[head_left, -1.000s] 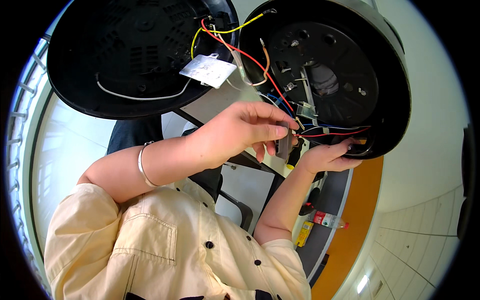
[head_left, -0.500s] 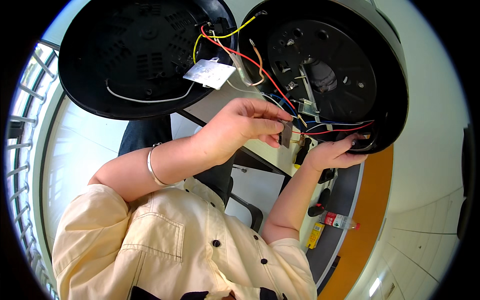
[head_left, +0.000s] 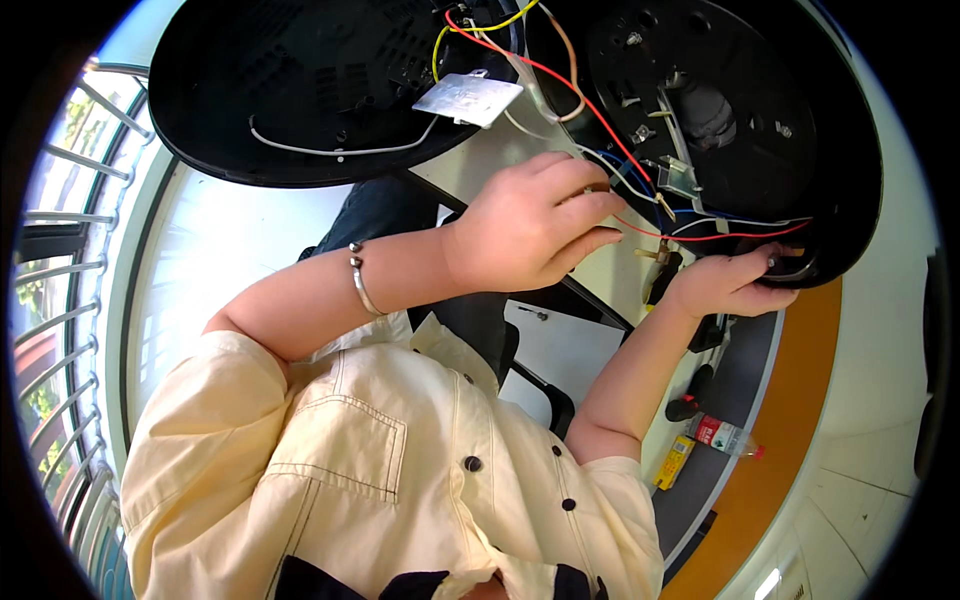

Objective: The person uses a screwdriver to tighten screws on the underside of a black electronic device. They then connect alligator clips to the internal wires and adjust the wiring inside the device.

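The fingers (head_left: 592, 208) of the left hand (head_left: 515, 225) were curled close together, the back of the hand being turned to the view; whether anything was pinched between them could not be told, as their inner side was hidden. A thin red lead (head_left: 700, 238) was seen to run from beside their tips to the lower wall of a round black housing (head_left: 770, 170), which was tilted at the upper right with its hollow side exposed. The lower rim of this housing was gripped by the right hand (head_left: 725, 287). Within the housing, a metal bracket (head_left: 680, 178) was set near a round opening (head_left: 708, 115). A thicker red wire (head_left: 575, 88) was stretched from near the bracket to a shallow black shell (head_left: 290, 90) at the upper left, where a yellow wire (head_left: 437, 55) was also looped. A silvery plate (head_left: 468, 99) was positioned across the shell's lower right edge, with a pale grey lead (head_left: 340, 152) trailed beside it. Between the two black parts, a pale tabletop (head_left: 480, 165) was exposed. On the left forearm, a silvery bracelet (head_left: 362, 285) was worn. Farther out, at the lower right, a red-labelled bottle (head_left: 722, 436) and a yellow box (head_left: 673, 463) were laid side by side.
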Available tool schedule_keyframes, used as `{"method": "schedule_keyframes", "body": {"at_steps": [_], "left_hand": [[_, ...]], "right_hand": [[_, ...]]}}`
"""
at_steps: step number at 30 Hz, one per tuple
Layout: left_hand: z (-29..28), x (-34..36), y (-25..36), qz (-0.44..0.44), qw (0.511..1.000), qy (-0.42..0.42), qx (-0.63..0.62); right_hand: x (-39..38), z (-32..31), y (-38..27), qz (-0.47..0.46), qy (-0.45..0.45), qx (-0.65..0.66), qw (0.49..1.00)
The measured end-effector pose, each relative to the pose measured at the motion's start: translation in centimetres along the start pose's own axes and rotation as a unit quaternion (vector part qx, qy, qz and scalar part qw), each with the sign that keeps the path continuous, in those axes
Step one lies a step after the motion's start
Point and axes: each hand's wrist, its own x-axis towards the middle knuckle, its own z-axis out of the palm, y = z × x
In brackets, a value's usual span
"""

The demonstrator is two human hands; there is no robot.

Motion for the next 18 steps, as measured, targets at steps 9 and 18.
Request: {"method": "schedule_keyframes", "body": {"at_steps": [9, 18], "left_hand": [[-3.2, 0.0, 1.8, 0.046, 0.936, -0.340, 0.086], [-2.4, 0.8, 0.5, -0.001, 0.922, -0.360, 0.144]], "right_hand": [[-0.2, -0.5, 0.3, -0.021, -0.003, -0.011, 1.000], [-0.1, -0.9, 0.4, -0.051, -0.007, -0.085, 0.995]]}}
